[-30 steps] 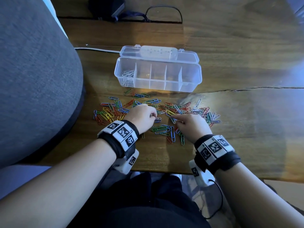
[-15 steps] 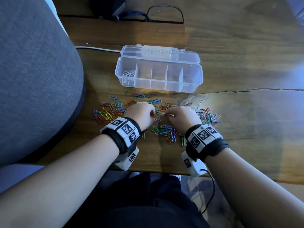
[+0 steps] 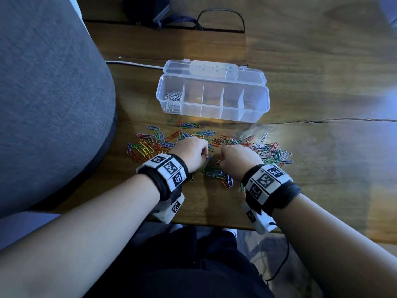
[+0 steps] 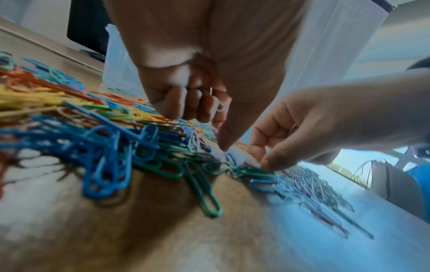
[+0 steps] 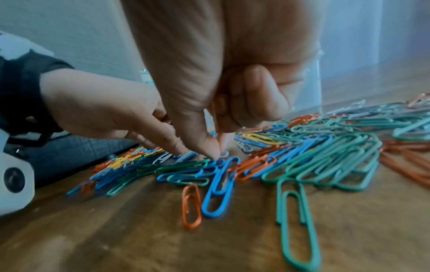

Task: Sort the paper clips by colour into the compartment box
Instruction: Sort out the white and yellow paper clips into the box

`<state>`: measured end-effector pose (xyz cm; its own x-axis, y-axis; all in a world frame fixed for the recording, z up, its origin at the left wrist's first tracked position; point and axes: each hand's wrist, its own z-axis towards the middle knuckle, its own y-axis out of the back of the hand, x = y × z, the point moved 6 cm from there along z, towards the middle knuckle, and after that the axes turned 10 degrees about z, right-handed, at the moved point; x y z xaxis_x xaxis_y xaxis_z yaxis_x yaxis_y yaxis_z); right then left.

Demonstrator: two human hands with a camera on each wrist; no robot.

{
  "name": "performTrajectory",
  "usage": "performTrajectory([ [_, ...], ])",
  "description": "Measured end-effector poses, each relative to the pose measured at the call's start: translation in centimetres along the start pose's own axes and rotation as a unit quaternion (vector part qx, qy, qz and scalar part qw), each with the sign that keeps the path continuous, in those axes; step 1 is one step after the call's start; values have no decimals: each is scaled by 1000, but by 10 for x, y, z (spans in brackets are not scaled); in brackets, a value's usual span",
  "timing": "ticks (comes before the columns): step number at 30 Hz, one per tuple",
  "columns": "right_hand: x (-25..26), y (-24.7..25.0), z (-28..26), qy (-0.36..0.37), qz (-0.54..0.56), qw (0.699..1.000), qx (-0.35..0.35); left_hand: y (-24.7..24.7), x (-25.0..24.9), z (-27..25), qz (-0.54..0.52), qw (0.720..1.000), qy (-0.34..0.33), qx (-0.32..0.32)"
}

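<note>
Both hands work low over the pile (image 3: 214,147) of mixed clips on the table (image 3: 322,168), knuckles nearly meeting; the left hand (image 3: 191,154) is curled with white clips (image 4: 220,106) tucked against its bent fingers, a wire end poking out between them, while its thumb points down to a clip lying just under it; the right hand (image 3: 238,161) pinches thumb and forefinger together on a white clip (image 3: 218,161) at the table, its other fingers folded in; in the right wrist view the pinch (image 5: 215,152) sits at the near edge of the heap, blue and green clips just in front of it and orange ones beside it. The box (image 3: 257,108) stands open beyond both grips, past the pile; only its leftmost compartment holds anything, a small heap of sorted whites (image 3: 173,97), so the task looks early. To do this pick well, I would lift the pinched clip straight up and slowly, since neighbours hook into each other's loops and a green or blue one could ride along; shake or tease it free before carrying; then pass it into the left hand's bundle or take the lot forward and left to the white compartment, dropping low so nothing bounces over a divider.
</note>
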<state>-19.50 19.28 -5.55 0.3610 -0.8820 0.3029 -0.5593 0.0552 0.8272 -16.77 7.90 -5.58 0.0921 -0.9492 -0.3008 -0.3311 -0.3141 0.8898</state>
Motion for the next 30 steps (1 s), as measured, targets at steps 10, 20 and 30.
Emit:
performTrajectory([
  [10,-51,6,-21,-72,618,779,-76,0,9,-7,-603,790,98,57],
  [20,-76,11,-19,-86,823,557,-76,0,-16,4,-530,837,114,66],
  [30,-61,29,14,-48,269,954,-121,2,-37,1,-2,997,-42,60],
])
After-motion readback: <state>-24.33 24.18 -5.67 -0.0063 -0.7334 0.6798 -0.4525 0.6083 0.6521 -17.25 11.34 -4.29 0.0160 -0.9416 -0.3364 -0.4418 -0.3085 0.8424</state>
